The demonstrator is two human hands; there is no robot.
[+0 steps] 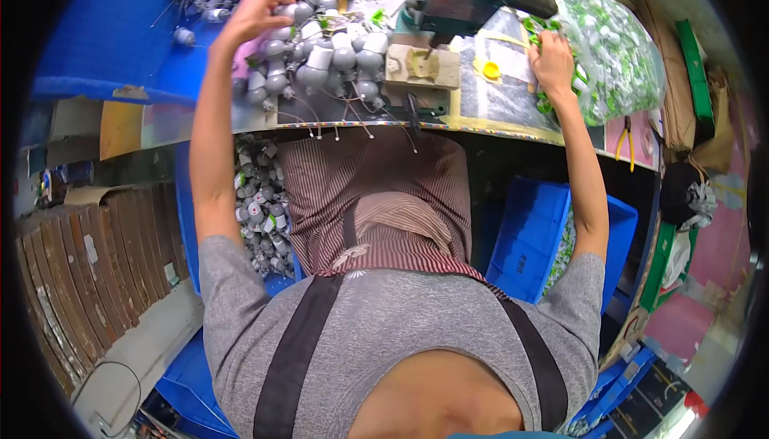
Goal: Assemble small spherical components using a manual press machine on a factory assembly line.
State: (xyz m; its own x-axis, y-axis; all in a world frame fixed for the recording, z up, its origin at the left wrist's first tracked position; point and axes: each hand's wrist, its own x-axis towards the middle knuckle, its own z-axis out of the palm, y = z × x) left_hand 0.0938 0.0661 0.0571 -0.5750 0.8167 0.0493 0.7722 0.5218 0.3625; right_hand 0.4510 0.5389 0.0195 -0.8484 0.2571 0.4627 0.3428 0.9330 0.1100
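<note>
My left hand [260, 16] is at the far left of the bench, its thumb and fingers around a grey bulb-shaped part [299, 13] in a heap. Several more grey bulb-shaped parts [312, 77] with white collars and thin wire leads lie piled nearer me. My right hand [553, 64] is on the right side, its fingers bent down among small green pieces [545, 106]. What its fingertips hold, if anything, is hidden. Beside it lies a clear plastic bag [613, 54] full of green and white pieces.
Between my hands stands a dark green bench press [456, 6] above a pale fixture block [423, 66]. A yellow round piece [491, 70] lies right of it. Yellow-handled pliers [626, 144] hang over the right edge. A blue bin [525, 239] sits below the bench.
</note>
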